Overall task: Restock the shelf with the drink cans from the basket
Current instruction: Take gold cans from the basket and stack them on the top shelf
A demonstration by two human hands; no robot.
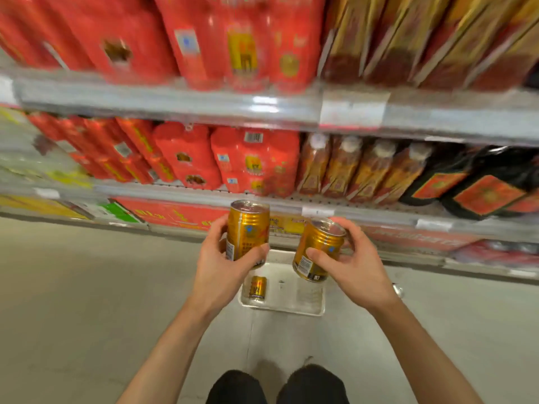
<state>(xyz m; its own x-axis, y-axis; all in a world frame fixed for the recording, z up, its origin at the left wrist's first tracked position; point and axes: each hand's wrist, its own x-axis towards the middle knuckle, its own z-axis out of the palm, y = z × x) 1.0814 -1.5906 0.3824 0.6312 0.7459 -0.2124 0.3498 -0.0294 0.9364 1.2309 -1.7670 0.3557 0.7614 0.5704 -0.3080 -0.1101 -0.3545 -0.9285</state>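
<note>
My left hand (pixel 217 266) is wrapped around a gold can (pixel 247 230), thumb on the near side, fingers curled behind it; the can stands upright, lid up, ready to go onto a shelf without turning. My right hand (pixel 354 265) is closed over a second gold can (pixel 316 249), gripped near its top rim with the thumb across the side; this one tilts, base swinging toward me and to the left, so I judge it needs righting before it is set down.

Both cans hang in front of the lip of the lower shelf (pixel 318 212), one per hand — likely to halve the trips.

Directly below, on the floor (pixel 73 287), sits the white basket (pixel 281 309). One more gold can (pixel 257 287) stands in its left near corner; the rest of the basket shows bare.

Behind the lip: red multipacks (pixel 253 161) at centre, amber bottles (pixel 358 170) to the right, dark bottles (pixel 481 185) at the far right end. Frame is motion-blurred; I cannot tell which gap is meant for the cans.
</note>
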